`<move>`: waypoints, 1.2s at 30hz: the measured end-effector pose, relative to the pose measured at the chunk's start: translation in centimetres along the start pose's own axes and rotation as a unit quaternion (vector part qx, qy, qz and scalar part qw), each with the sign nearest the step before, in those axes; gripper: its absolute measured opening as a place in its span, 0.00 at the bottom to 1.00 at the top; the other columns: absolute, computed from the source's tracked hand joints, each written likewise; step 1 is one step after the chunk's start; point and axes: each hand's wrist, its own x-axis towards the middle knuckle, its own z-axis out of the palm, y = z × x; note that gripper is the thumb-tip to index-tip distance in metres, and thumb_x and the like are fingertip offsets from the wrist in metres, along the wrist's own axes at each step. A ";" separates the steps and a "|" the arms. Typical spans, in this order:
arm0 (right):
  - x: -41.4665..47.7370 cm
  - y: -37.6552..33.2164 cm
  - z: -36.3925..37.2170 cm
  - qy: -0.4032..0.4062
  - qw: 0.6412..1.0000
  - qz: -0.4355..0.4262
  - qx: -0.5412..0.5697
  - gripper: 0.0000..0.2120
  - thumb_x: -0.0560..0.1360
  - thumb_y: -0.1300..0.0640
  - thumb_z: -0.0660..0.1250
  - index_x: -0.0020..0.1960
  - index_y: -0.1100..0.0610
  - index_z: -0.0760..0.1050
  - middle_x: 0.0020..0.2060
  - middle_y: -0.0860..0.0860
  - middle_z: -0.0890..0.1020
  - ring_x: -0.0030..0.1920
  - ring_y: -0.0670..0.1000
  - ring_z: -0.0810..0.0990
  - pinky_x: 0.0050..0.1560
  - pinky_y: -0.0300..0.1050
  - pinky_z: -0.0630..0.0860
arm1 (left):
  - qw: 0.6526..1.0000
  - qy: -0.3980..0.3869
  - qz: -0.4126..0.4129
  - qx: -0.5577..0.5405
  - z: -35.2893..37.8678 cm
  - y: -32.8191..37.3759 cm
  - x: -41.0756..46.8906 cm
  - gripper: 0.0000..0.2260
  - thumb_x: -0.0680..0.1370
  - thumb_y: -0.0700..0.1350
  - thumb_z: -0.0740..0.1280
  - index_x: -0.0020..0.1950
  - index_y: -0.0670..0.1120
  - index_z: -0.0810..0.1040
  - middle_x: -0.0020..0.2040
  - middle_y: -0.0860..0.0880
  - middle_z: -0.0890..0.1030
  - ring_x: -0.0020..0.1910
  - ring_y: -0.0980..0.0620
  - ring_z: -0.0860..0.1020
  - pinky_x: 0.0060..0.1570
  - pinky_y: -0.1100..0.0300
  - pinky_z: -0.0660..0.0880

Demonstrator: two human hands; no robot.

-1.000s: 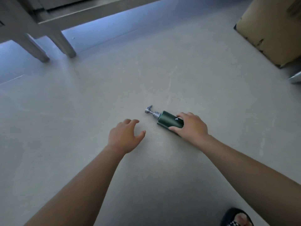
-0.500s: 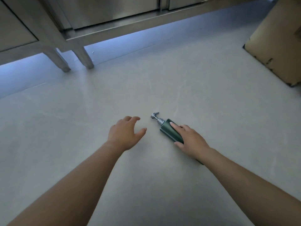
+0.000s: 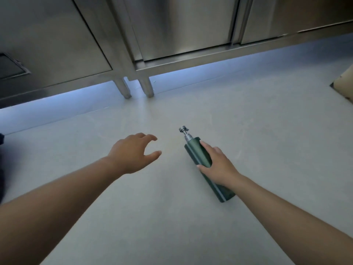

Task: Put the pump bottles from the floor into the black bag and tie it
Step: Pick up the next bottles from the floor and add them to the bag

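A dark green pump bottle (image 3: 194,152) with a silver pump head is held over the pale floor, pump end pointing away from me. My right hand (image 3: 217,165) grips it round the middle, thumb on the near side and fingers over the top. To its left my left hand (image 3: 133,152) hovers with fingers spread and loosely curved, holding nothing. A dark shape at the left edge (image 3: 1,169) may be the black bag, but too little of it shows to tell.
Stainless steel cabinets (image 3: 172,31) on short legs (image 3: 147,88) run across the back, with a lit gap beneath them. A cardboard box corner (image 3: 343,85) shows at the right edge. Bare pale floor (image 3: 172,217) lies around my arms.
My right hand has turned the bottle so more of its length shows and its pump points away. The view has tilted up toward the cabinets. My left hand has stayed spread.
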 end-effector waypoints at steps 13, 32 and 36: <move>-1.9 -24.6 -3.7 -0.008 0.992 -0.087 0.094 0.36 0.67 0.45 0.71 0.70 0.35 0.59 0.55 0.44 0.74 0.52 0.44 0.73 0.47 0.35 0.68 | 0.983 0.068 -0.122 -0.116 -14.2 -12.3 -11.2 0.24 0.75 0.64 0.59 0.68 0.56 0.68 0.65 0.51 0.74 0.60 0.48 0.75 0.57 0.53 0.72; -20.1 -79.5 -16.1 -0.164 0.972 -0.157 0.061 0.36 0.67 0.47 0.71 0.70 0.37 0.60 0.60 0.41 0.73 0.58 0.44 0.74 0.57 0.39 0.69 | 0.905 0.180 -0.303 -0.238 -59.0 -27.5 -44.3 0.25 0.75 0.62 0.60 0.69 0.53 0.68 0.64 0.48 0.76 0.63 0.47 0.73 0.58 0.50 0.72; -18.7 -84.4 -14.8 -0.167 0.968 -0.174 0.068 0.35 0.67 0.46 0.72 0.68 0.31 0.58 0.54 0.32 0.71 0.54 0.41 0.74 0.52 0.35 0.69 | 0.893 0.183 -0.328 -0.246 -60.8 -30.2 -46.1 0.26 0.75 0.63 0.59 0.69 0.54 0.67 0.64 0.49 0.75 0.59 0.47 0.75 0.55 0.50 0.74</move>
